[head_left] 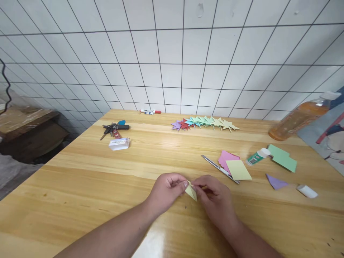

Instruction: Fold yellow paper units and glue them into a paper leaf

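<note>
Currently both hands are pinched shut on one folded pale-yellow paper piece (pixel 191 193), front and centre over the wooden tabletop (pixel 107 186); can't tell if it touches the wood. Left hand (pixel 167 191) grips its upper left, right hand (pixel 217 201) its upper right. Just beyond the right hand: utility knife (pixel 215 165), angled, beside a yellow square sheet (pixel 239 170) overlapping pink paper (pixel 225 158). Farther right: glue stick (pixel 257 157), green sheets (pixel 282 158), purple folded triangle (pixel 276 182).
</note>
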The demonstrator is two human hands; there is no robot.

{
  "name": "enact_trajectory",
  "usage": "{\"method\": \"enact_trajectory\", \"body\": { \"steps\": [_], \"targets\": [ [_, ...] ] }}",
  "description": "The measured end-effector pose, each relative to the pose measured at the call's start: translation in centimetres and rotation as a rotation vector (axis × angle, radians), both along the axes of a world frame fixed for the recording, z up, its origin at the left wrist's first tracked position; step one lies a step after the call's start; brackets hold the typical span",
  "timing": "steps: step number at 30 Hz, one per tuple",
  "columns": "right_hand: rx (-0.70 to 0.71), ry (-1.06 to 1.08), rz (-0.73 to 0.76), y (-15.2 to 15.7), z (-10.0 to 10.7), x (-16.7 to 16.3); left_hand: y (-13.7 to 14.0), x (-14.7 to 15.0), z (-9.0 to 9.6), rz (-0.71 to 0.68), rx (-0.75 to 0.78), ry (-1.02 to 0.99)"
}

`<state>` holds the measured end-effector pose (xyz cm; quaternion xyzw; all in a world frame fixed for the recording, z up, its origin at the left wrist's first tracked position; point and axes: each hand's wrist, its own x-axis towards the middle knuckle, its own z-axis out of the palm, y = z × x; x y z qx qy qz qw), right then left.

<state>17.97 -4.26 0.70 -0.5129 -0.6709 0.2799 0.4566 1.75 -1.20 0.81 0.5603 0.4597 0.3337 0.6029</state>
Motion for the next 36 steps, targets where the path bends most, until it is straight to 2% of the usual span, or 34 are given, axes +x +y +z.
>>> {"method": "enact_trajectory", "body": {
  "steps": [4, 10, 15, 17, 20, 24, 29, 36],
  "targets": [
    [0.099, -0.051, 0.058, 0.26, -0.04, 0.18, 0.11, -0.13, -0.13, 0.013, -0.038, -0.058],
    [0.127, -0.151, 0.102, 0.19, -0.63, 0.31, 0.73, -0.50, 0.14, -0.070, -0.076, -0.080],
    [0.140, -0.159, 0.129, -0.01, -0.68, 0.23, 0.88, -0.50, 0.04, -0.053, -0.070, -0.018],
    [0.078, -0.142, 0.131, -0.12, -0.55, 0.17, 0.83, -0.39, -0.13, -0.028, -0.067, -0.007],
    [-0.140, -0.037, 0.105, -0.24, -0.27, 0.06, 0.63, -0.15, -0.29, 0.017, -0.052, 0.016],
    [-0.327, 0.062, 0.077, 0.02, -0.02, -0.11, 0.20, 0.08, -0.30, 0.047, 0.078, 0.103],
    [-0.402, 0.080, 0.042, 0.40, -0.02, -0.27, -0.07, 0.08, -0.36, 0.055, 0.216, 0.195],
    [-0.447, 0.153, 0.072, 0.40, 0.11, -0.12, 0.06, -0.02, -0.55, 0.046, 0.200, 0.156]
  ]
}}
